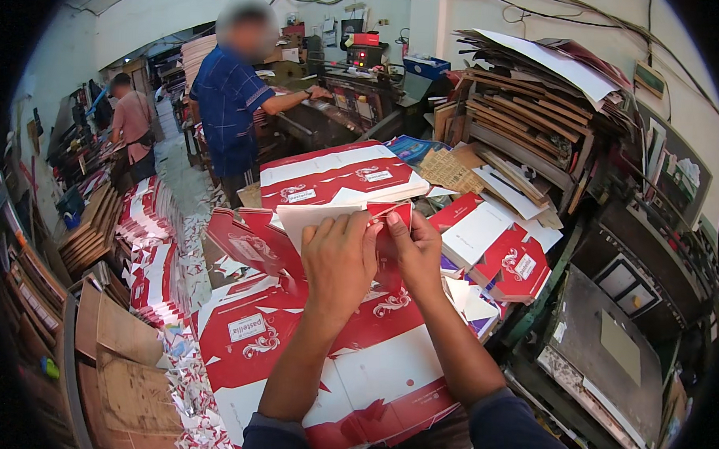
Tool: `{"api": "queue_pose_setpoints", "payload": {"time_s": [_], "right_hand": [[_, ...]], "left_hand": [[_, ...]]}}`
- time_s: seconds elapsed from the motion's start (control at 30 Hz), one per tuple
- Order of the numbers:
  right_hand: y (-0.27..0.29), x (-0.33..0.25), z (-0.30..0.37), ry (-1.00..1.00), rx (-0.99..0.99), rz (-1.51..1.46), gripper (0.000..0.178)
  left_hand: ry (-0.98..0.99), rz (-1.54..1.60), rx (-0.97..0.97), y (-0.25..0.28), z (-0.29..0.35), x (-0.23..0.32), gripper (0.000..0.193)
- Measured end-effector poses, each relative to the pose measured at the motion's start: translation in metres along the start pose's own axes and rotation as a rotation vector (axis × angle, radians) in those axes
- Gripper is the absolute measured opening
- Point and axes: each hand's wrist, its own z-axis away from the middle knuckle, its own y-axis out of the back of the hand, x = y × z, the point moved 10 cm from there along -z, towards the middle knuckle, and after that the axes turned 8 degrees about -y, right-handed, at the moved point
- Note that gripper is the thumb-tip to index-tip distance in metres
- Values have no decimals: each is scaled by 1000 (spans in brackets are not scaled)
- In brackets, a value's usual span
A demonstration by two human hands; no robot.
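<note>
Both hands meet in the middle of the view, over a waist-high pile of printed card. My left hand (339, 251) has its fingers curled over a white-and-red printed card sheet (295, 222), its thumb close to the right one. At the sheet's right end, my right hand (418, 254) pinches a small red edge between thumb and fingers. How many layers are gripped cannot be made out. Below my forearms lies a stack of red-and-white printed sheets (370, 375). Another stack (337, 176) of the same print sits just beyond the hands.
More red-and-white card (486, 237) is piled at the right. Behind it stands a tall heap of wooden boards (529, 120). A dark machine (608, 368) takes up the lower right. Paper scraps (200, 377) litter the left. Two people work farther back, the nearer in a blue shirt (225, 109).
</note>
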Motion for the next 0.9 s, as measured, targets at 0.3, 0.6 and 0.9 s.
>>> {"api": "queue_pose_setpoints", "payload": {"time_s": [0.3,0.6,0.9], "right_hand": [[-8,5,-10,-32,-45,-113,25],[-16,-13,-3,182,37,23,22],[-22,13,-18,68,-49,-129,26]], "left_hand": [[-76,269,241,-12,7,-5,5],[139,441,379,-5,9,-33,7],[33,519,488,31,9,-11,10]]}}
